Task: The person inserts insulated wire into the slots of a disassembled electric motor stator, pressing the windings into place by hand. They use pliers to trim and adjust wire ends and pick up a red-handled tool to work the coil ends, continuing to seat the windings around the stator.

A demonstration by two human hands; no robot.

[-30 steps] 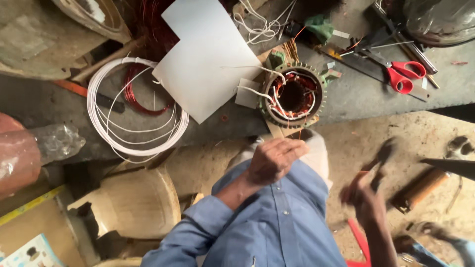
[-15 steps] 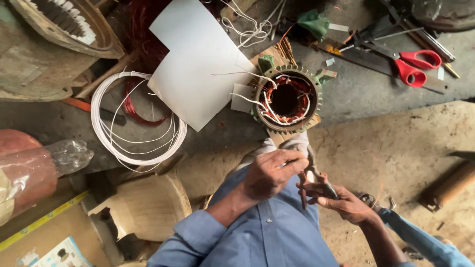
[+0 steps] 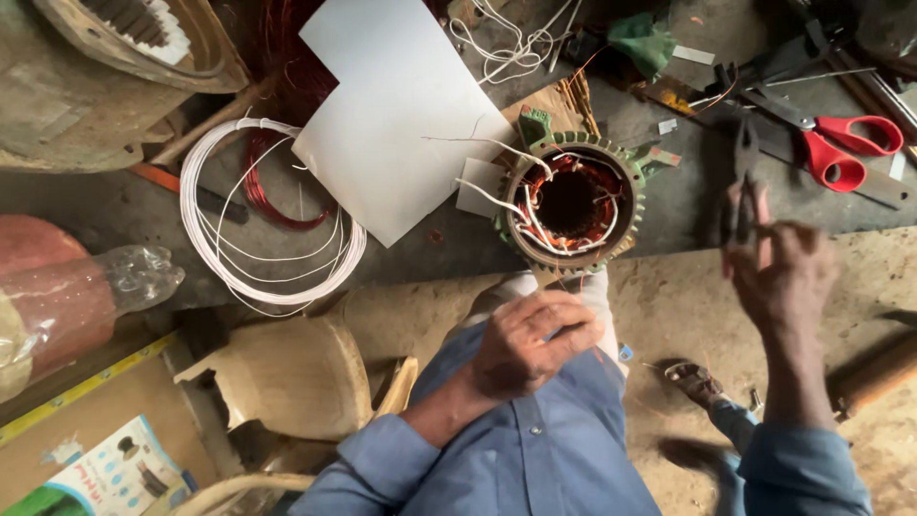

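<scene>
Left hand (image 3: 535, 344): curled into a loose fist on the lap, just below the motor stator (image 3: 573, 205); whether the fingers pinch anything I cannot tell.
Right hand (image 3: 783, 277): raised and blurred, closed around dark pliers (image 3: 743, 191), tips pointing up.
Stator: on the grey bench edge, copper windings inside, white lead wires trailing out to the left.
Doing it well: judging by the pose, bring the plier tips in slowly, steady the stator with the free hand, and grip the lead wires without nicking the enamelled copper.
White sheet (image 3: 401, 115): large blank card, left of the stator, partly over a white wire coil (image 3: 272, 215).
Printed box (image 3: 105, 473): bottom left, pale with coloured pictures.
Red-handled scissors (image 3: 850, 148): top right.
</scene>
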